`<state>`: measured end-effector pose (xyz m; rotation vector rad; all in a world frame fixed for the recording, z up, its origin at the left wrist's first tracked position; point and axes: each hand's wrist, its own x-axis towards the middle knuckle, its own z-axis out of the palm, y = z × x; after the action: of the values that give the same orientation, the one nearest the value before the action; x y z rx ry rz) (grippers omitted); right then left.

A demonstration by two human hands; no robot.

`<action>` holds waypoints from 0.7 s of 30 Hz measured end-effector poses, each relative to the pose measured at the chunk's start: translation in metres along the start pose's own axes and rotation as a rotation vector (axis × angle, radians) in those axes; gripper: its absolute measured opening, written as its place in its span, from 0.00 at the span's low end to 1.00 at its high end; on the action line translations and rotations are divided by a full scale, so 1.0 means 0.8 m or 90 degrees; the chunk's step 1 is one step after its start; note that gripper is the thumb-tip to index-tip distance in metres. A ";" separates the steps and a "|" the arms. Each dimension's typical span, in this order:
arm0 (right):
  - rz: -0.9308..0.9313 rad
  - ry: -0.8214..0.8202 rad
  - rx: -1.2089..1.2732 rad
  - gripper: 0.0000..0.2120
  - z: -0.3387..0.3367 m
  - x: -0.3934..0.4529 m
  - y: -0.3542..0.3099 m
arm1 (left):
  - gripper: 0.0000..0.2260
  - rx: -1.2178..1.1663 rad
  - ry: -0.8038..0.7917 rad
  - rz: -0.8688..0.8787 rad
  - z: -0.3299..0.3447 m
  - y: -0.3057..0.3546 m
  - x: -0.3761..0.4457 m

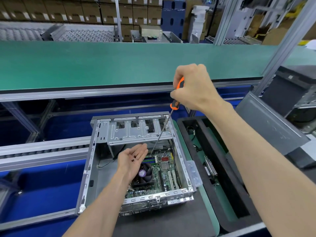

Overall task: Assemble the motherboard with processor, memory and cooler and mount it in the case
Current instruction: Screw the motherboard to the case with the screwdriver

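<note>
An open metal computer case lies on the bench below me. Inside it sits the green motherboard with a black fan cooler and memory sticks fitted. My left hand hovers palm up over the board, fingers apart, with two small dark screws resting on the palm. My right hand is closed on the orange-and-black handle of a long screwdriver. Its shaft slants down to the board's far edge beside my left fingertips.
A black foam tray with cables and a drive lies right of the case on a green mat. A grey case panel leans at the right. A green conveyor runs across behind. Blue bins sit at the left.
</note>
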<state>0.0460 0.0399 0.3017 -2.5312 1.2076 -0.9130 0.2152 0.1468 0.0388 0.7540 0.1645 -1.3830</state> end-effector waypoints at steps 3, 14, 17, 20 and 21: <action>-0.004 0.006 0.020 0.08 -0.002 -0.001 -0.009 | 0.22 -0.013 -0.001 -0.006 -0.001 0.000 0.001; -0.009 0.001 0.040 0.09 0.020 -0.005 -0.024 | 0.23 0.047 0.015 -0.017 0.001 -0.004 0.004; -0.009 -0.007 0.041 0.08 0.024 -0.006 -0.026 | 0.24 0.041 0.010 -0.022 0.004 -0.006 0.002; -0.008 -0.011 0.035 0.08 0.025 -0.006 -0.027 | 0.25 0.039 0.007 -0.031 0.006 -0.006 0.001; -0.008 -0.007 0.036 0.08 0.024 -0.005 -0.027 | 0.25 0.039 0.007 -0.032 0.006 -0.006 0.001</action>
<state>0.0691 0.0554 0.2934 -2.4998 1.1478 -0.9216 0.2096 0.1436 0.0402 0.8131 0.1518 -1.4361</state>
